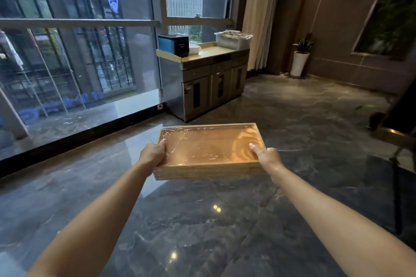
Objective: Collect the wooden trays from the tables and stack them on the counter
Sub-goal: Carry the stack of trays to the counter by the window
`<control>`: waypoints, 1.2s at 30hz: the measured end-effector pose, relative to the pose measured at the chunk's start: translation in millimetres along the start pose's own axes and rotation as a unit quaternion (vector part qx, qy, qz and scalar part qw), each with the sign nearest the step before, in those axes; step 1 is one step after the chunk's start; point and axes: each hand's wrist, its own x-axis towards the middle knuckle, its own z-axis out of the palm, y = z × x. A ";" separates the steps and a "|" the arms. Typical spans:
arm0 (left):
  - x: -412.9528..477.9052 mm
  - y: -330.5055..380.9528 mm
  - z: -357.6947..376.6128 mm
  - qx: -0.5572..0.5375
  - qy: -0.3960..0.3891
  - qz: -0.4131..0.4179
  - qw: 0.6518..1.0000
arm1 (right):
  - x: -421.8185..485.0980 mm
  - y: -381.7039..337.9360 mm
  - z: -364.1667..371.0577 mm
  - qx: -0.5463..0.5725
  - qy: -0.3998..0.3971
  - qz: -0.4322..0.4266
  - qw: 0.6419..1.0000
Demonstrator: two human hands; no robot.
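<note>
I hold a stack of wooden trays (209,148) out in front of me above the dark floor; the top tray is covered with clear film. My left hand (152,154) grips the stack's left end, thumb on the rim. My right hand (266,156) grips its right end, thumb inside the top tray. Ahead, against the window, stands the counter (213,51), a cabinet with a wood-coloured top and several doors.
On the counter sit a dark box (173,44) at the left and a white basket (233,39) at the right. A potted plant (300,58) stands by the curtain. A dark table and chair legs (397,164) are at the right edge. Glossy marble floor lies between.
</note>
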 end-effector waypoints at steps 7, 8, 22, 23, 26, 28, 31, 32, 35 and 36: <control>117.3 50.2 82.2 0.023 -0.013 -0.009 1.000 | 155.1 -4.2 10.0 -0.010 0.017 0.013 1.000; 135.3 59.0 95.2 0.029 -0.011 -0.009 0.999 | 180.0 -6.2 11.9 -0.015 0.018 0.013 1.000; 410.7 254.8 230.6 0.046 0.026 -0.003 0.999 | 544.2 -102.9 23.1 -0.001 -0.020 0.006 1.000; 430.3 265.5 238.9 0.048 0.025 -0.005 0.999 | 566.7 -107.1 25.7 -0.002 -0.023 0.008 1.000; 496.2 289.7 267.8 0.051 0.018 -0.008 0.999 | 637.2 -117.2 36.9 -0.013 -0.025 0.010 1.000; 544.9 305.0 288.5 0.049 0.013 -0.014 0.999 | 689.2 -126.4 47.1 -0.024 -0.024 0.008 0.999; 626.9 337.1 317.7 0.051 0.007 -0.015 0.999 | 773.0 -150.2 62.1 -0.031 -0.022 0.001 0.999; 655.7 351.4 325.9 0.054 0.008 -0.011 0.998 | 801.6 -161.0 67.4 -0.033 -0.020 0.001 0.999; 737.4 399.5 346.6 0.063 0.017 0.003 0.998 | 887.2 -197.1 80.3 -0.036 -0.024 -0.006 0.999; 762.3 417.3 352.8 0.064 0.020 0.009 0.998 | 915.3 -210.4 83.1 -0.036 -0.025 -0.011 0.999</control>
